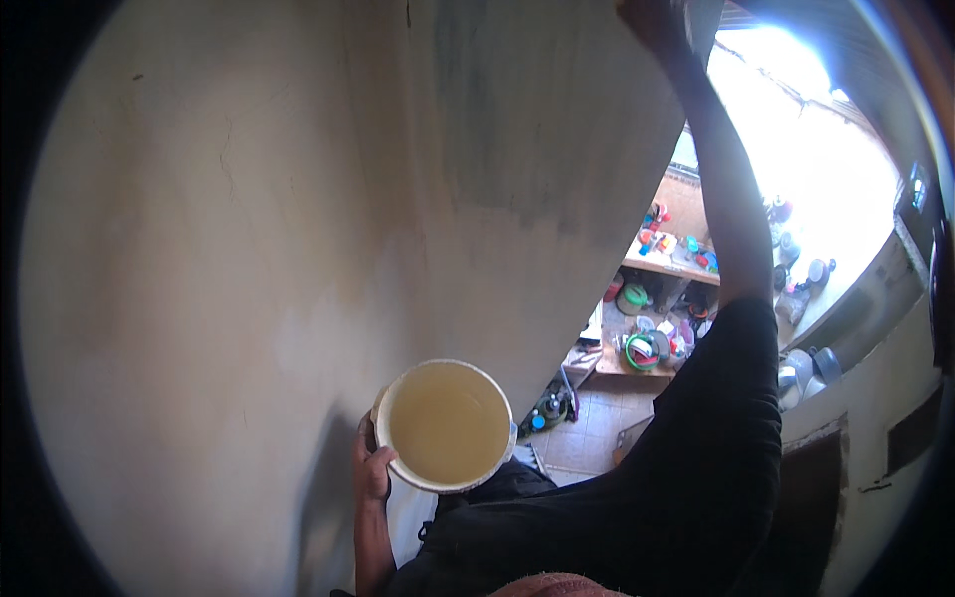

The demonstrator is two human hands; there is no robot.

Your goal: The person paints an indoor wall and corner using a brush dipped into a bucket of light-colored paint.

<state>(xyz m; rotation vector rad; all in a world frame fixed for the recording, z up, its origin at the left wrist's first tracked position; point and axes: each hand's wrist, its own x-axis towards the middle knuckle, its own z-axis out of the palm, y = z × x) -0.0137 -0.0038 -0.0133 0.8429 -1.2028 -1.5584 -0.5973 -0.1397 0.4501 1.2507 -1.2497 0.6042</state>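
Note:
My left hand [373, 468] is closed on the side of a round, pale bucket [386, 460], thumb at the rim and fingers round the outside. Cloudy yellowish-brown liquid [450, 423] fills much of the bucket, which I hold close to a wall [249, 298]. High up, my right hand [654, 22] is raised at the edge of that wall, its arm stretched out in a short black sleeve. The top of the picture cuts this hand off, so its fingers and anything in them are hidden.
Down to the right, shelves [647, 261] carry bowls, lids and other household things. Bottles [550, 408] stand on the tiled floor [595, 423] near the wall. Containers [808, 373] line a ledge at the right, under a bright opening [816, 139].

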